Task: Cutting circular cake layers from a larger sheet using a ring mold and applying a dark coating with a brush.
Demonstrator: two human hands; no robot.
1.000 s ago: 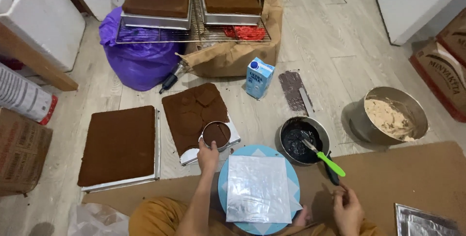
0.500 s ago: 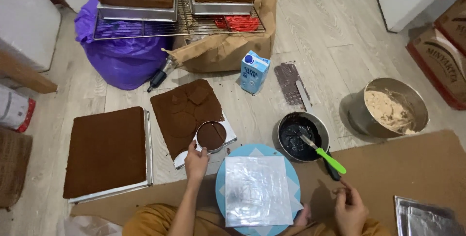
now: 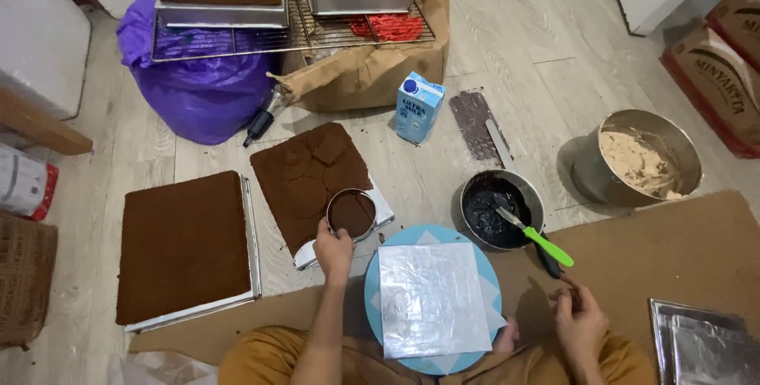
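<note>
My left hand [image 3: 333,250] grips a round metal cutter ring [image 3: 351,215] pressed on the near corner of a thin brown cake sheet [image 3: 305,175] that lies on a white board. Round cut marks show in the sheet. My right hand [image 3: 580,323] rests on brown cardboard [image 3: 681,242], fingers loosely curled, holding nothing. Between my hands a light blue round turntable [image 3: 380,306] carries a silver square board [image 3: 431,299]. A black bowl of dark chocolate cream [image 3: 495,209] holds a green-handled spatula [image 3: 538,242].
A second brown cake sheet [image 3: 186,244] sits on a tray at left. A metal bowl of tan cream [image 3: 641,159], a blue milk carton [image 3: 418,106], a palette knife [image 3: 499,141], a purple bag [image 3: 202,92], a wire rack with two cake tins [image 3: 293,25] and silver boards [image 3: 704,345] surround me.
The view has shifted slightly; my left hand stays on the cutter ring over the cake sheet. My right hand remains on the cardboard.
</note>
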